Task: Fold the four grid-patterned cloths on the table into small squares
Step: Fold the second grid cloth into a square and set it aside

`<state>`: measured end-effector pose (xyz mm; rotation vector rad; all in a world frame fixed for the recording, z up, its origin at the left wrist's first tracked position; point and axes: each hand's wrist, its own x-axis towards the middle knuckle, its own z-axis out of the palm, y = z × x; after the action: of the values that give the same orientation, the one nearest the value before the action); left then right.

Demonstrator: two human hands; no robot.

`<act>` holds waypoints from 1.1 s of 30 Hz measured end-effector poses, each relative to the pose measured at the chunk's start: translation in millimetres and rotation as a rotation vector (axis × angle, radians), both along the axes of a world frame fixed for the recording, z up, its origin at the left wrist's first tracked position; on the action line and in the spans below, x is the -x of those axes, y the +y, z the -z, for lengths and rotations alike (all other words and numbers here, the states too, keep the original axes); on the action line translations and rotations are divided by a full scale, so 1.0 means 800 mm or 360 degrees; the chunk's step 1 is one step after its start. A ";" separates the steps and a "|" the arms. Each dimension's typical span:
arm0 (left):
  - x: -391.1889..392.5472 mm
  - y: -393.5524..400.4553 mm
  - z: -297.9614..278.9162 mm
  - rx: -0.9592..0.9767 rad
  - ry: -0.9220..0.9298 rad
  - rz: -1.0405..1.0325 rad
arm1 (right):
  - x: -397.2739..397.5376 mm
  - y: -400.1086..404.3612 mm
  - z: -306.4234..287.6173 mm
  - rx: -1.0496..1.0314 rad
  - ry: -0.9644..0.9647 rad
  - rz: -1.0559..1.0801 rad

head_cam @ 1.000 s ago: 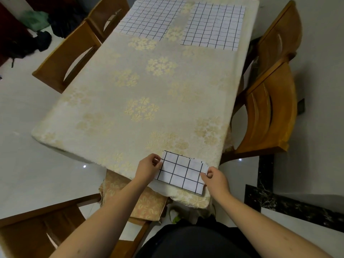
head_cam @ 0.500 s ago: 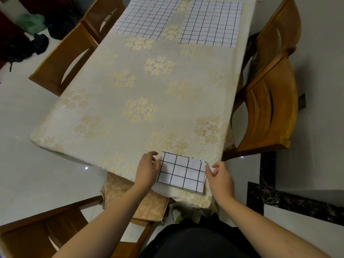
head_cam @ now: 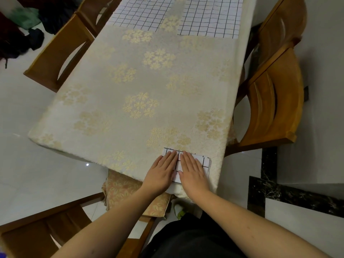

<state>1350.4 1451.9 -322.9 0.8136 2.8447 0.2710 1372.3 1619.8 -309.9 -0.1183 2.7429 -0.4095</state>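
Note:
A small folded white cloth with a black grid (head_cam: 204, 160) lies at the table's near right corner. My left hand (head_cam: 162, 172) and my right hand (head_cam: 193, 172) lie flat on it side by side, fingers straight, and cover most of it. Two unfolded grid cloths lie spread flat at the far end of the table: the far left cloth (head_cam: 141, 13) and the far right cloth (head_cam: 211, 16). Both run past the top edge of the view.
The table (head_cam: 130, 75) carries a cream tablecloth with gold flowers. Wooden chairs stand on the left (head_cam: 57, 51), on the right (head_cam: 273, 101) and at the near left (head_cam: 37, 237), the last with a floral cushion (head_cam: 122, 190). Dark bags (head_cam: 22, 38) sit on the floor at far left.
Both hands let go of the folded cloth's side edges and moved inward, and now press flat on top of it. The view has tilted slightly.

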 end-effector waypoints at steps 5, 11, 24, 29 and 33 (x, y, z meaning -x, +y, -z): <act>0.003 -0.008 0.005 0.0130 -0.0117 -0.0043 | -0.005 0.022 0.019 -0.0182 0.0007 -0.0065; 0.009 -0.015 0.004 0.0223 -0.0208 -0.0110 | -0.011 0.050 0.015 -0.0214 -0.0070 0.0025; 0.020 -0.018 -0.019 0.0300 -0.0277 -0.0306 | -0.003 0.061 -0.002 -0.0232 -0.0037 -0.0092; 0.017 -0.013 -0.062 0.0045 -0.0298 -0.0552 | 0.018 0.056 -0.040 -0.0033 -0.0070 0.0011; 0.011 -0.025 -0.088 -0.0023 -0.0318 -0.0607 | 0.027 0.043 -0.064 0.0081 -0.0050 -0.0052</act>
<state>1341.6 1432.0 -252.3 0.2220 2.7863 0.3965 1350.8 1654.5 -258.5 -0.1679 2.6968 -0.4682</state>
